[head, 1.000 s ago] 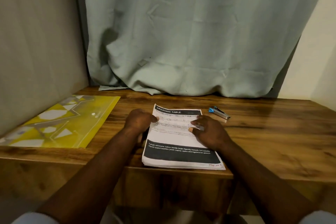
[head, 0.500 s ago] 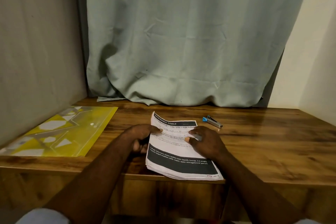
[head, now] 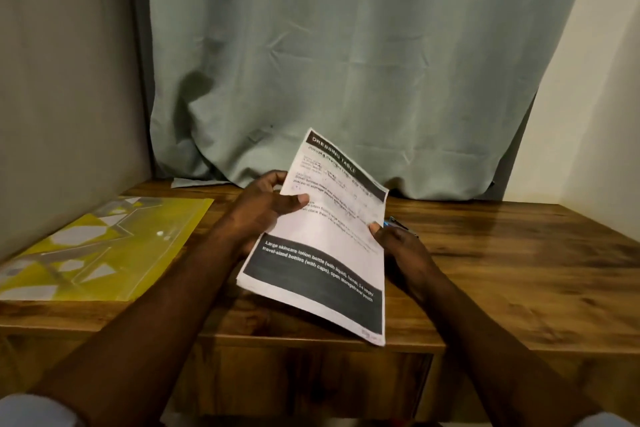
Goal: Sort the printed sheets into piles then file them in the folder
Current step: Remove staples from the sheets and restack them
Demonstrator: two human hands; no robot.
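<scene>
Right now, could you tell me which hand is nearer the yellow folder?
Left. The left hand is right of the folder, gripping the sheets; the right hand holds their far edge, farther away.

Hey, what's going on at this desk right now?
A person holds a stack of printed sheets in both hands, tilted above the wooden desk. The left hand grips its left edge with the thumb on top. The right hand pinches the right edge. No sorted piles lie on the desk yet. The yellow folder lies flat at the desk's left side, untouched. A small blue tool, maybe a stapler, sits partly hidden behind the right hand.
</scene>
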